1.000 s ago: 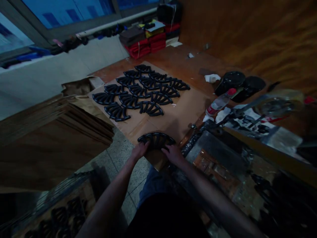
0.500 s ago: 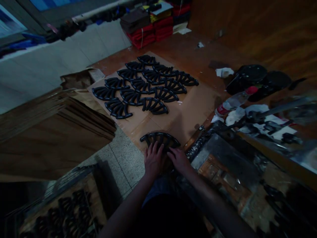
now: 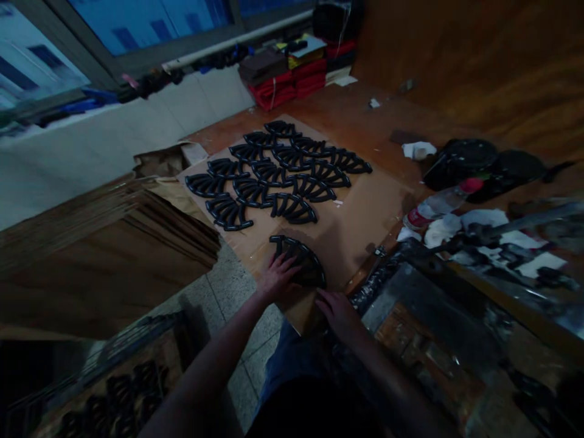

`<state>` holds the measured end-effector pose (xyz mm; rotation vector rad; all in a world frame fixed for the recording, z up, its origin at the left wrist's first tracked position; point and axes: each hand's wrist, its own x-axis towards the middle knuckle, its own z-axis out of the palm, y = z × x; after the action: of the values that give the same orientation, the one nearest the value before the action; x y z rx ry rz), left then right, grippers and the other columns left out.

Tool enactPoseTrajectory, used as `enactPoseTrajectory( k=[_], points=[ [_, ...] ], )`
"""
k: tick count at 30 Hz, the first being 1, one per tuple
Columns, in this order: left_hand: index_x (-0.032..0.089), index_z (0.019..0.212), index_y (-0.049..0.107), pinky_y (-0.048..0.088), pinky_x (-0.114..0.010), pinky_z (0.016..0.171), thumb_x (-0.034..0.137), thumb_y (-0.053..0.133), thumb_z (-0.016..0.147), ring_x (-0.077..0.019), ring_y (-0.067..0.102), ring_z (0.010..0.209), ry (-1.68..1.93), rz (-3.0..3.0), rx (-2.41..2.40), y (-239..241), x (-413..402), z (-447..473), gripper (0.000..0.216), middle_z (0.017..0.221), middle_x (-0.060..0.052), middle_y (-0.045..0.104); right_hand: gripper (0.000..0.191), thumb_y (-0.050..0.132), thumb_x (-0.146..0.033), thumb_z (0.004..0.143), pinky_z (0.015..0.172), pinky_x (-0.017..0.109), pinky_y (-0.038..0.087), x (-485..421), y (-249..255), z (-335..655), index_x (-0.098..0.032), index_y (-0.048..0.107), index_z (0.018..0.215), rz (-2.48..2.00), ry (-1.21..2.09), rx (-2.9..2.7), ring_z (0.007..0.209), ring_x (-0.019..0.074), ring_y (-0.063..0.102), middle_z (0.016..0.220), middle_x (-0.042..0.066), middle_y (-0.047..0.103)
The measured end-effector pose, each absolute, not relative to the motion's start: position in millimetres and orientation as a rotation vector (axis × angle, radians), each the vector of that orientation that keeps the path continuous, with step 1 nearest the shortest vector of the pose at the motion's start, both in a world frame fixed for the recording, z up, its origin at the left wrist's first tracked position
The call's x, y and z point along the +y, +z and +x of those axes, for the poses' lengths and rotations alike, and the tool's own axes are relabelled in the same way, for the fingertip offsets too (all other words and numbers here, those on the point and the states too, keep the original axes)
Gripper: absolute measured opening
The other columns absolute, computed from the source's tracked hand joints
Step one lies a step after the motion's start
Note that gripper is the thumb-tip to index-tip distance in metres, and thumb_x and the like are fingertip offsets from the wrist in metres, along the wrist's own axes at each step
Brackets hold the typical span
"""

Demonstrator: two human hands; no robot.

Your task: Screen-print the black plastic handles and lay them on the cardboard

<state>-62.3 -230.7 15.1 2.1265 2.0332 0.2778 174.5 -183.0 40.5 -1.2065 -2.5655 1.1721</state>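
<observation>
Fan-shaped black piece [image 3: 314, 263] lies at the near end of the cardboard sheet [image 3: 365, 213], apart from the similar black pieces [image 3: 272, 175] grouped at the sheet's far end. The person's left hand [image 3: 277, 275] rests on it with fingers spread; whether the thumb takes hold underneath is hidden, so the left grip cannot be told. The right hand [image 3: 335, 311] is at the sheet's near right edge, just beside the piece, its grip loose with nothing visible in it. The step in hand seems to be steadying or turning this single piece; shifting it would call for a firmer hold on its rim and care around the grouped pieces. A bottle [image 3: 429, 210] leans on the worktop [image 3: 387, 115] to the sheet's right; stacked cardboard [image 3: 150, 249] is to its left.
</observation>
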Motion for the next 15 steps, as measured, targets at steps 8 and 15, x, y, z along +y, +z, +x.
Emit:
enactPoseTrajectory(
  k=[8,15],
  points=[
    [0.024,0.131,0.062,0.023,-0.048,0.119,0.048,0.067,0.080,-0.0312,0.035,0.144,0.004,1.987,1.997,37,-185,-192,0.057,0.149,-0.009,0.050,0.035,0.049,-0.031,0.096,0.099,0.042,0.049,-190,60,202,-0.021,0.066,0.125,-1.230,1.149,-2.443,0.111,0.0249,0.062,0.119,0.010,0.070],
    [0.027,0.122,0.064,0.028,-0.054,0.116,0.054,0.056,0.081,-0.0322,0.037,0.143,0.327,2.032,2.069,13,-203,-200,0.050,0.145,-0.008,0.054,0.032,0.051,-0.033,0.095,0.101,0.039,0.048,-212,97,261,-0.028,0.068,0.122,-1.434,1.020,-2.239,0.113,0.0224,0.061,0.119,0.005,0.070]
  ],
)
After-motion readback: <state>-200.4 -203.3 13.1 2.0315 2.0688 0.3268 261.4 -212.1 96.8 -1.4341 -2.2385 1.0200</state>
